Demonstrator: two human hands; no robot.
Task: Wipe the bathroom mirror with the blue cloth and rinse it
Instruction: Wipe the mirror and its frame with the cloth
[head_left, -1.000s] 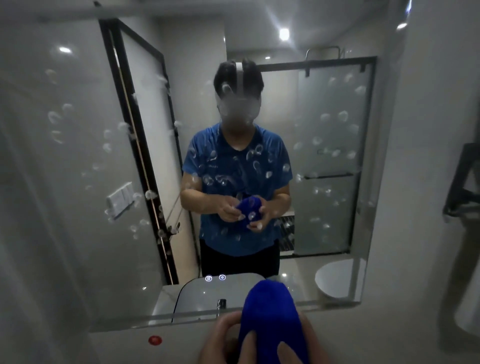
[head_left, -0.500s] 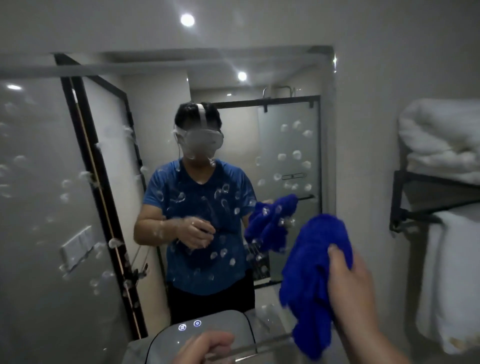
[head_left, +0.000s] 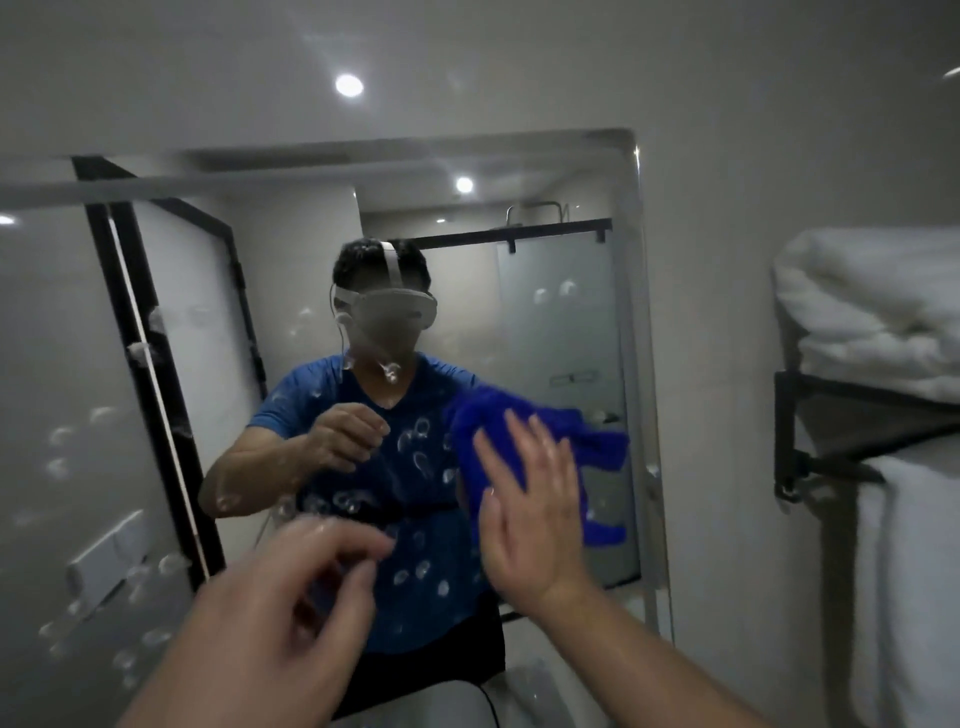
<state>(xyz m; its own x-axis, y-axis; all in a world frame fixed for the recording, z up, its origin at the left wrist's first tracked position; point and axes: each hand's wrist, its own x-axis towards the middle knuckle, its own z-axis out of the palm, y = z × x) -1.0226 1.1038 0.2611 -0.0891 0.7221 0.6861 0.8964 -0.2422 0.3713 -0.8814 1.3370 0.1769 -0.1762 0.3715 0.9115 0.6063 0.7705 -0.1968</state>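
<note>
1. Head view: the right hand (head_left: 524, 499), fingers spread flat, presses the blue cloth (head_left: 597, 441) against the mirror (head_left: 571, 312) near its right edge.
2. Left hand (head_left: 291, 613) hovers loosely curled, holding nothing.
3. Droplets spot the glass; broad, overlapping, firm strokes leftward would likely clear them.

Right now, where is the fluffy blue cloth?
The fluffy blue cloth is pressed flat under the right hand against the mirror's right side, near its edge.
</note>
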